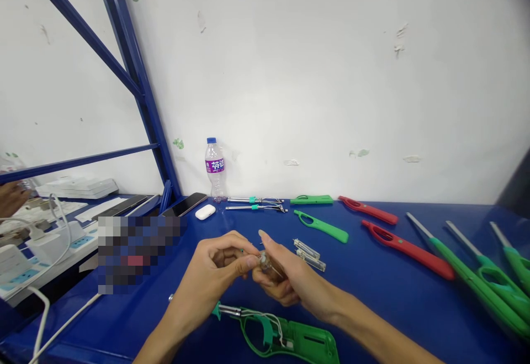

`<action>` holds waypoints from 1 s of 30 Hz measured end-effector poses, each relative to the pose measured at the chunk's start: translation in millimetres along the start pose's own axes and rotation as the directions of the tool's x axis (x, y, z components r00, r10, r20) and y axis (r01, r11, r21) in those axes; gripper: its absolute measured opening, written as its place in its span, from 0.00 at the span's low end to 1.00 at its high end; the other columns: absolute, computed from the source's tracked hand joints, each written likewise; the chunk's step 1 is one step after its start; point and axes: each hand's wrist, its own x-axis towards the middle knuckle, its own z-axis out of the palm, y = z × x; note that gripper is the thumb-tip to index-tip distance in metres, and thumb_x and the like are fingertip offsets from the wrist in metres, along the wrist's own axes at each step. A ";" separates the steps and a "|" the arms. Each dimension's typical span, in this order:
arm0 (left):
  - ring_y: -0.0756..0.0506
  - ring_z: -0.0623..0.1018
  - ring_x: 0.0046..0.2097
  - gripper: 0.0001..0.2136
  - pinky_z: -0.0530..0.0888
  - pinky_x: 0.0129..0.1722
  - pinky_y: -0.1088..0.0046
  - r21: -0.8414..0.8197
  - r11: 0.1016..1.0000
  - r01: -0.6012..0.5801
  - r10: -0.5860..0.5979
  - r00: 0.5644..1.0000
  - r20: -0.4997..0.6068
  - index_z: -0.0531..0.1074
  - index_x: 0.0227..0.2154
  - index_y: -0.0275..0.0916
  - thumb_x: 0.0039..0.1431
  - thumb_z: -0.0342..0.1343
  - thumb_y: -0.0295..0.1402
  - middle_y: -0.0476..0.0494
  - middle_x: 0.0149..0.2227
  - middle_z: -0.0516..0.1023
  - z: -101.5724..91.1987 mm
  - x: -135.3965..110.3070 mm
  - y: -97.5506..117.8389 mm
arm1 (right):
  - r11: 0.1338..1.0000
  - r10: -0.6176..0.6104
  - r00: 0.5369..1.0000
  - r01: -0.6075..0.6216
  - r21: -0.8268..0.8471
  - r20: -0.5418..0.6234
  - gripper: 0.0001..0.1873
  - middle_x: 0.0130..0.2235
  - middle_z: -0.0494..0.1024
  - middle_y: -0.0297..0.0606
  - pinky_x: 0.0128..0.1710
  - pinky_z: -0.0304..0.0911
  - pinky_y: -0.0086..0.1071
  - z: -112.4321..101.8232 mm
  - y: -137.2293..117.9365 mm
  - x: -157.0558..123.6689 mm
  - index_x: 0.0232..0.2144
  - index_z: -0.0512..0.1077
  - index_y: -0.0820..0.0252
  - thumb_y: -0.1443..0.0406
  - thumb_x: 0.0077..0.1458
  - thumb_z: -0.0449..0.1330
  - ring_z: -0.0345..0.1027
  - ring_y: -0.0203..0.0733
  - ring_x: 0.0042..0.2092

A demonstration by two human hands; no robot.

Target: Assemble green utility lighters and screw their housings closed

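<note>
One small part [264, 260] sits in the curled right hand [293, 274], likely to keep it still; the left hand [215, 262] pinches at its tip. At their six o'clock, an open shell [315, 343] lies, probably for easy reach.

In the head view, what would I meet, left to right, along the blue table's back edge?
Black flat phone, clear blue-capped plastic bottle, thin metal rods, green plastic handle shell, red plastic handle shell, long green metal-tipped plastic lighters.

Wall [310, 77]: white, marked with peeled spots and faint green smudges
Worktop [351, 264]: glossy blue, against the wall
Metal frame [149, 115]: blue, slanting bars at left
Light: bright, even
</note>
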 end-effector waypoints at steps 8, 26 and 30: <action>0.47 0.79 0.26 0.19 0.68 0.26 0.73 -0.056 0.998 0.009 -0.008 1.000 0.014 0.79 0.27 0.39 0.55 0.75 0.49 0.47 0.25 0.80 4.9 1.6 4.3 | 0.981 -0.080 0.992 0.061 -0.186 -0.097 0.40 0.23 0.55 0.27 0.26 0.41 0.34 3.0 -0.2 -2.9 0.21 0.59 0.57 0.34 0.71 0.40 0.42 0.33 0.25; 0.47 0.80 0.27 0.17 0.74 0.28 0.73 0.035 0.997 -0.075 0.077 0.995 -0.057 0.83 0.28 0.38 0.59 0.72 0.48 0.46 0.29 0.79 7.2 0.0 1.8 | 0.987 -0.084 0.994 0.072 -0.144 -0.074 0.38 0.25 0.49 0.25 0.25 0.38 0.33 1.5 2.9 -3.9 0.25 0.58 0.56 0.35 0.72 0.37 0.37 0.34 0.26; 0.49 0.79 0.25 0.14 0.75 0.25 0.75 0.051 0.991 -0.121 0.124 0.989 -0.074 0.83 0.28 0.38 0.60 0.72 0.43 0.47 0.30 0.79 8.9 -1.1 1.6 | 0.995 -0.063 0.997 0.058 -0.085 -0.053 0.38 0.24 0.48 0.23 0.23 0.37 0.32 2.6 0.1 -5.1 0.29 0.63 0.56 0.35 0.73 0.36 0.35 0.34 0.25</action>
